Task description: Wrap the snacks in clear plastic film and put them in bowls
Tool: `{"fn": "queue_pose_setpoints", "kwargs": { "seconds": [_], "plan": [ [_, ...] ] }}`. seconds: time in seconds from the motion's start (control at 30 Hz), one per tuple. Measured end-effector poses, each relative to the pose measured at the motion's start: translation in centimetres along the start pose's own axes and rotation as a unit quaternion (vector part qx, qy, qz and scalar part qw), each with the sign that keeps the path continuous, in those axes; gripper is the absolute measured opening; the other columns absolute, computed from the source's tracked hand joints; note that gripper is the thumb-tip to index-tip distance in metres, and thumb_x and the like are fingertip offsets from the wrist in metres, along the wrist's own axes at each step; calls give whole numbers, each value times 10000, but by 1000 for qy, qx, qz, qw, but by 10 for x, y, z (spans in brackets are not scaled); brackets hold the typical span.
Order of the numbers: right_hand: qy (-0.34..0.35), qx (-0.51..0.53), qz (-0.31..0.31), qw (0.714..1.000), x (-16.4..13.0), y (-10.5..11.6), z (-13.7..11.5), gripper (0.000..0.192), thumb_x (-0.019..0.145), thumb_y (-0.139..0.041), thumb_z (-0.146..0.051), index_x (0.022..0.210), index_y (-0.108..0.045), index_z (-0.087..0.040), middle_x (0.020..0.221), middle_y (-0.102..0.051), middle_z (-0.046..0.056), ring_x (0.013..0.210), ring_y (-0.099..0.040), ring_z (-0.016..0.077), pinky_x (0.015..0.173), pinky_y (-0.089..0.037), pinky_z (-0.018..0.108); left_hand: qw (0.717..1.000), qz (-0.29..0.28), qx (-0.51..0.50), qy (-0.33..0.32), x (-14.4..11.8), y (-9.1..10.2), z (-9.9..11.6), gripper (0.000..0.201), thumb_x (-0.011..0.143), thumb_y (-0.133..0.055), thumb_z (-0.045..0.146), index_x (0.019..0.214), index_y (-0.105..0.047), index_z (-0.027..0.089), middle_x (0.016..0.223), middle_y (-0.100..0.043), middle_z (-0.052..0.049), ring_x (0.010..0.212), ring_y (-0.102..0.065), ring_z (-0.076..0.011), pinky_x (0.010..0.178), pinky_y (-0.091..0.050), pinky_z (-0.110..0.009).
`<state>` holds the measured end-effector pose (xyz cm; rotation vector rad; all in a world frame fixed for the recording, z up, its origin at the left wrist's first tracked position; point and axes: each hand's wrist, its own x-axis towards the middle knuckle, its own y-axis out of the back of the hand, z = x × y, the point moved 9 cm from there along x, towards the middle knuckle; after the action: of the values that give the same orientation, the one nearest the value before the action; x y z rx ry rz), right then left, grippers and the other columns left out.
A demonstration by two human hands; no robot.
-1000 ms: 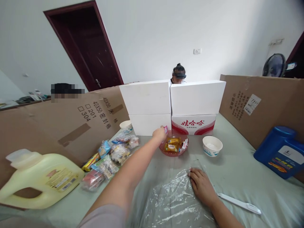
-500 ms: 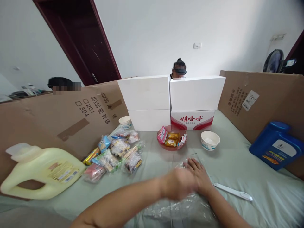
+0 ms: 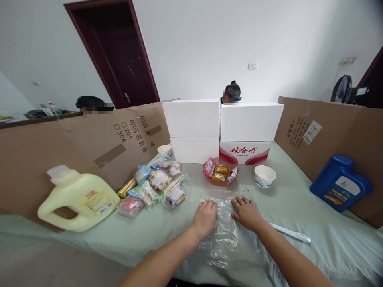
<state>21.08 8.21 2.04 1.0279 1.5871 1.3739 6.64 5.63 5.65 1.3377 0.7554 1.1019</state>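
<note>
Clear plastic film (image 3: 223,239) under both palms | left hand (image 3: 206,218) fingers nearly together, right hand (image 3: 247,212) spread, apparently holding it flat | green cloth (image 3: 293,191) beneath | beyond: translucent red bowl (image 3: 220,183), its wall containing wrapped snacks (image 3: 220,177)

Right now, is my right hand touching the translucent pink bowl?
Apart: the head view shows green cloth between right hand and translucent pink bowl.
</note>
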Motion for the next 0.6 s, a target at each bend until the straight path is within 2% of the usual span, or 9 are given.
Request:
{"fn": "queue_pose_setpoints", "kwargs": {
  "seconds": [0.07, 0.13, 0.2, 0.3, 0.4, 0.47, 0.53, 0.6],
  "plan": [
    [5, 3, 2, 1000, 3, 3, -14, 596, 903, -434, -487, 1427, -411, -205, 1460, -427, 148, 1296, -419, 339, 1027, -306, 509, 998, 6, -34, -56, 3, -6, 14, 312, 934, -447, 253, 1197, -594, 172, 1248, -605, -115, 1179, -530, -256, 1033, -382, -419],
    [14, 7, 0, 1000, 1, 1, -22, 617, 904, -414, -525, 1444, -380, -230, 1497, -379, 114, 1345, -361, 321, 1065, -264, 504, 997, -11, -40, -71, 6, -19, 14, 456, 935, -460, 388, 1346, -489, 193, 1422, -474, -110, 1338, -383, -278, 1112, -282, -463],
    [13, 10, -6, 1000, -6, -5, -19, 670, 889, -412, -572, 1465, -338, -239, 1538, -301, 89, 1404, -256, 319, 1101, -202, 518, 997, -50, -32, -57, 7, -35, 2, 635, 915, -434, 540, 1457, -348, 220, 1544, -293, -91, 1435, -183, -324, 1147, -148, -545],
    [-11, 15, -7, 1000, -20, -12, 2, 742, 890, -351, -624, 1495, -260, -205, 1565, -208, 89, 1440, -151, 315, 1123, -136, 539, 995, -94, -24, -16, 2, -50, -21, 746, 881, -372, 664, 1503, -234, 276, 1588, -168, -45, 1452, -32, -367, 1129, -37, -620],
    [-59, 5, -3, 998, -29, -11, 21, 769, 886, -339, -644, 1493, -267, -177, 1563, -204, 112, 1442, -133, 329, 1126, -99, 558, 994, -103, -29, 2, -3, -52, -26, 762, 873, -354, 678, 1510, -204, 286, 1595, -129, -28, 1451, 15, -373, 1124, -7, -629],
    [-69, -5, 15, 997, -30, -5, 20, 779, 874, -367, -653, 1476, -317, -161, 1556, -218, 135, 1441, -116, 351, 1125, -98, 559, 994, -105, -34, 10, -4, -52, -22, 776, 861, -368, 684, 1506, -221, 279, 1595, -127, -36, 1450, 10, -379, 1125, -7, -627],
    [-32, -4, 41, 999, -29, 0, 7, 777, 874, -368, -659, 1477, -319, -170, 1562, -204, 127, 1446, -88, 348, 1132, -102, 545, 994, -102, -36, 13, -2, -50, -17, 780, 846, -397, 690, 1497, -253, 284, 1593, -142, -43, 1449, -12, -384, 1127, -12, -624],
    [23, 10, 37, 999, -29, -5, -7, 764, 880, -370, -652, 1487, -292, -194, 1565, -198, 105, 1447, -96, 334, 1137, -121, 534, 995, -96, -36, 14, 2, -47, -19, 758, 841, -434, 675, 1484, -283, 304, 1588, -168, -46, 1449, -47, -380, 1128, -18, -622]
  ]
}}
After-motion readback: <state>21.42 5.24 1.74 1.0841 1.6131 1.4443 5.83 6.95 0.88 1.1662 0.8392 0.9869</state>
